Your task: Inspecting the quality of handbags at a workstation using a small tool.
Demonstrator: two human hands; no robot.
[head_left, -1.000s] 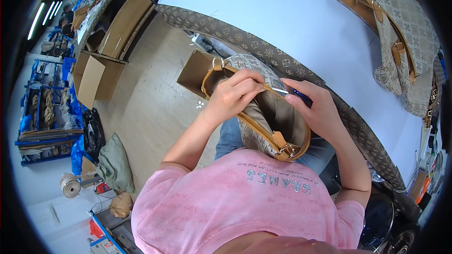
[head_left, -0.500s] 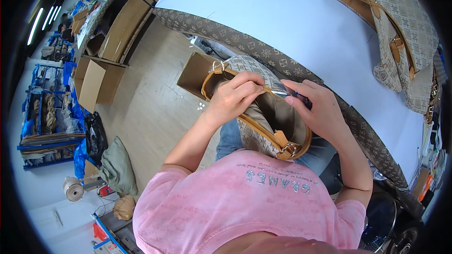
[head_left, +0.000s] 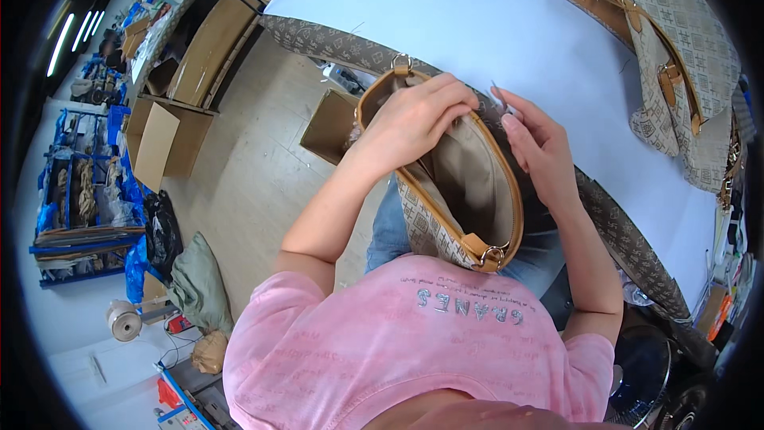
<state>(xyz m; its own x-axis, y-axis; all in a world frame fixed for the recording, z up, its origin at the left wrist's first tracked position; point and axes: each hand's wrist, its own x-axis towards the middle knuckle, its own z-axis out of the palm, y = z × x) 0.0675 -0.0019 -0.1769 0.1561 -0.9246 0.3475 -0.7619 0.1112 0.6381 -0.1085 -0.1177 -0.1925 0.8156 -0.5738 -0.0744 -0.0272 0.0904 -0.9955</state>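
A beige patterned handbag [head_left: 426, 227] with tan trim, a pale lining and metal rings lies open-mouthed across my lap. My left hand [head_left: 418, 123] reaches over its mouth, fingers closed on the rim at the far side. Just right of that rim, my right hand [head_left: 537, 139] is raised off the bag. Its thumb and fingers pinch a small pointed metal tool [head_left: 496, 94], tip upward; most of it is hidden in the hand.
A white-topped table [head_left: 446, 12] with a brown patterned cloth edge stands beyond the bag. More patterned bags [head_left: 684, 40] lie on its right side. A cardboard box [head_left: 328, 126] sits on the floor beside the table; shelves and sacks line the left.
The bag's far end has tipped upward and away, and my left hand has moved up with its rim. My right hand has lifted away from the bag's rim with the pointed tool.
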